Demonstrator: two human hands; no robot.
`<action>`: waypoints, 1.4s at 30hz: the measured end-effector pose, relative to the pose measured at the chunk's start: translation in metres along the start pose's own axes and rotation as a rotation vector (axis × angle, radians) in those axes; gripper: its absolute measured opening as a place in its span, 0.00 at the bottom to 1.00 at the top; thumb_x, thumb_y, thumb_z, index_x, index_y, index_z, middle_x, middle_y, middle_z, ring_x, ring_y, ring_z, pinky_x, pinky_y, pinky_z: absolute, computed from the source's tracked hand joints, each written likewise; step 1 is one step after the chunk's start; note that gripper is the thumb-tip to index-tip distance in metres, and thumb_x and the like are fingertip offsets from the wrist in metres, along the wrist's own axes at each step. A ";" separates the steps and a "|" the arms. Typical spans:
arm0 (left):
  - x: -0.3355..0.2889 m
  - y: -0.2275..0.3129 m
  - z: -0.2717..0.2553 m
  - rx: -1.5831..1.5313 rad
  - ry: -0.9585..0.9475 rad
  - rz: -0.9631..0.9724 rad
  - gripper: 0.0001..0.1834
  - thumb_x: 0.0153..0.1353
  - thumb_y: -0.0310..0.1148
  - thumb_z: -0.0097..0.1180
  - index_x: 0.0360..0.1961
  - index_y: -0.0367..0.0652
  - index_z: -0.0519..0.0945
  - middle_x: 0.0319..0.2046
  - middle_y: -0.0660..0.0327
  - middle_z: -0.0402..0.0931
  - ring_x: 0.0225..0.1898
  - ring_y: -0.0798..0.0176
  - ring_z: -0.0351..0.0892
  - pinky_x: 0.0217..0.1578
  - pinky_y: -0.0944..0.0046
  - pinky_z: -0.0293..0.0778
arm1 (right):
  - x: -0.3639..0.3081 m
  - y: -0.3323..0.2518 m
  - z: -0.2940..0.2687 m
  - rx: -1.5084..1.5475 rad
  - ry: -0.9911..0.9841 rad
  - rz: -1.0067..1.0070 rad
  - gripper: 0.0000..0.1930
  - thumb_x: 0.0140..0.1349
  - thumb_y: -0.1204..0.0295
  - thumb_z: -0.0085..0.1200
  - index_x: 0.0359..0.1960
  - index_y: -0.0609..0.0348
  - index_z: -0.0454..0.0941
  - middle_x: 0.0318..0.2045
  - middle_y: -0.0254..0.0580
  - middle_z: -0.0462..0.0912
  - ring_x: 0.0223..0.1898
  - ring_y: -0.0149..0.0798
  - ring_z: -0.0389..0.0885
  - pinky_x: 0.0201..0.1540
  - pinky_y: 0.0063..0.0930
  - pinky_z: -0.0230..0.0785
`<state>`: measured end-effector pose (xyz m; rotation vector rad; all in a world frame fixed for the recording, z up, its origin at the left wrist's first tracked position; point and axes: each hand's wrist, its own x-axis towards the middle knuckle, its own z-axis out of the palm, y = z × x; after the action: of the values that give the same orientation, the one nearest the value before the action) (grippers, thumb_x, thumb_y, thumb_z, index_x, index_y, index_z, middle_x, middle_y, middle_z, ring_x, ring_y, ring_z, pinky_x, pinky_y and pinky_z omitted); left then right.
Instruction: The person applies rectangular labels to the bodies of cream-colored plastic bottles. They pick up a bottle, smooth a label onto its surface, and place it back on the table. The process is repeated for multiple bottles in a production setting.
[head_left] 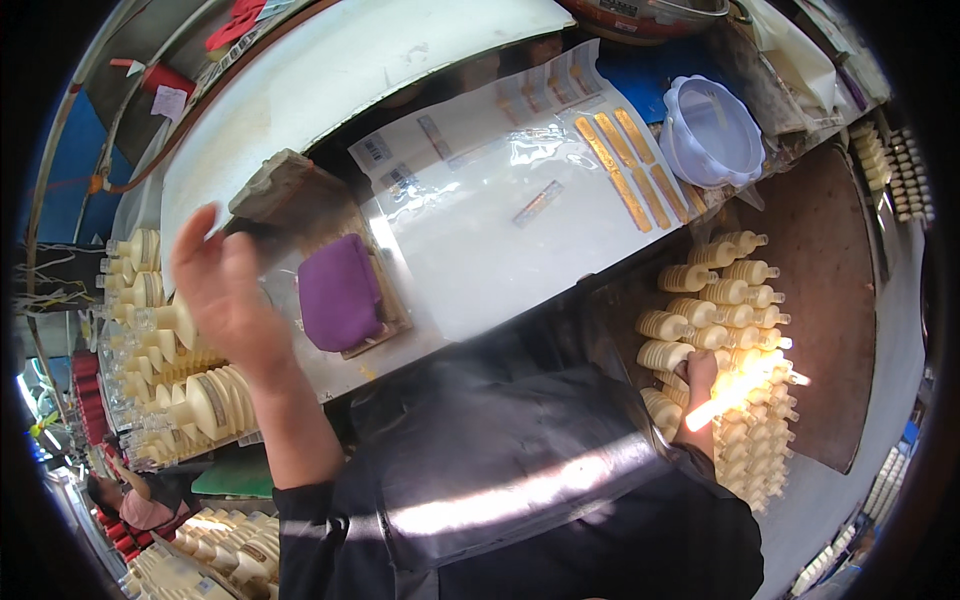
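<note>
My left hand (230, 300) is raised over the left side of the worktable, its fingers apart and blurred, with nothing in them. Close to it, a purple cloth pad (340, 293) lies on a small wooden board (392, 300). At the right, my right hand (700, 372) reaches down among rows of cream plastic bottles with clear necks (690, 310). Its fingers are closed around one cream bottle (664, 354), and strong sunlight falls across the wrist. Between the hands lies a glossy sheet (470, 270) bearing gold label strips (625, 165) and a small loose label (538, 204).
A pale lilac basin (708, 135) stands at the table's far right. A grey block (275, 185) sits behind the purple pad. More cream bottles (205, 405) crowd the left side. Another person (140, 500) is in the distance at lower left.
</note>
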<state>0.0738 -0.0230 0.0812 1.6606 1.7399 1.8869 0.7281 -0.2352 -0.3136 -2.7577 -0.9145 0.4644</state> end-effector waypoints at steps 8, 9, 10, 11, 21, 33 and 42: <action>-0.013 -0.002 0.031 -0.174 -0.470 0.109 0.14 0.59 0.22 0.60 0.48 0.37 0.81 0.52 0.53 0.79 0.56 0.56 0.77 0.62 0.60 0.68 | -0.027 -0.045 -0.149 0.162 -0.319 -0.545 0.06 0.59 0.74 0.57 0.25 0.59 0.76 0.22 0.39 0.76 0.21 0.40 0.74 0.24 0.39 0.69; -0.014 -0.002 0.030 -0.192 -0.501 0.101 0.14 0.59 0.22 0.60 0.48 0.37 0.81 0.51 0.53 0.79 0.56 0.56 0.77 0.62 0.59 0.68 | -0.042 -0.069 -0.173 0.096 -0.290 -0.504 0.06 0.57 0.73 0.59 0.26 0.59 0.76 0.22 0.42 0.78 0.21 0.40 0.76 0.25 0.39 0.70; -0.014 -0.003 0.029 -0.205 -0.506 0.109 0.14 0.59 0.22 0.60 0.47 0.37 0.81 0.51 0.54 0.79 0.55 0.56 0.78 0.60 0.60 0.69 | -0.061 -0.098 -0.201 -0.077 -0.231 -0.589 0.06 0.55 0.71 0.60 0.27 0.59 0.76 0.22 0.44 0.79 0.22 0.41 0.77 0.26 0.38 0.70; -0.016 -0.004 0.028 -0.228 -0.535 0.094 0.14 0.59 0.22 0.60 0.48 0.37 0.81 0.50 0.54 0.79 0.54 0.57 0.78 0.60 0.60 0.69 | -0.087 -0.129 -0.227 -0.050 -0.114 -0.563 0.07 0.53 0.71 0.63 0.28 0.61 0.78 0.23 0.46 0.82 0.25 0.41 0.81 0.30 0.38 0.73; -0.051 0.016 0.034 -0.397 -0.971 0.228 0.37 0.49 0.33 0.75 0.62 0.41 0.76 0.59 0.51 0.77 0.61 0.51 0.76 0.62 0.54 0.71 | -0.258 -0.398 -0.387 0.227 -0.206 -1.319 0.14 0.48 0.74 0.63 0.37 0.67 0.79 0.31 0.44 0.82 0.31 0.33 0.79 0.36 0.26 0.68; -0.056 -0.046 -0.029 -0.608 -0.371 -0.681 0.44 0.53 0.38 0.73 0.68 0.35 0.65 0.58 0.51 0.77 0.55 0.57 0.81 0.58 0.57 0.77 | -0.296 -0.589 -0.177 0.328 -0.870 -1.205 0.35 0.67 0.58 0.62 0.70 0.64 0.67 0.49 0.46 0.84 0.51 0.35 0.82 0.53 0.30 0.75; -0.053 -0.088 -0.045 -0.248 -0.317 -0.650 0.53 0.54 0.48 0.73 0.73 0.36 0.58 0.59 0.47 0.77 0.57 0.52 0.81 0.57 0.56 0.78 | -0.321 -0.596 -0.079 0.580 -1.173 -0.982 0.40 0.63 0.54 0.65 0.70 0.68 0.66 0.57 0.61 0.82 0.57 0.47 0.83 0.59 0.38 0.75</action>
<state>0.0132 -0.0569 -0.0068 1.0515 1.5733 1.3828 0.1869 0.0327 0.0033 -1.0920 -1.7495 1.7513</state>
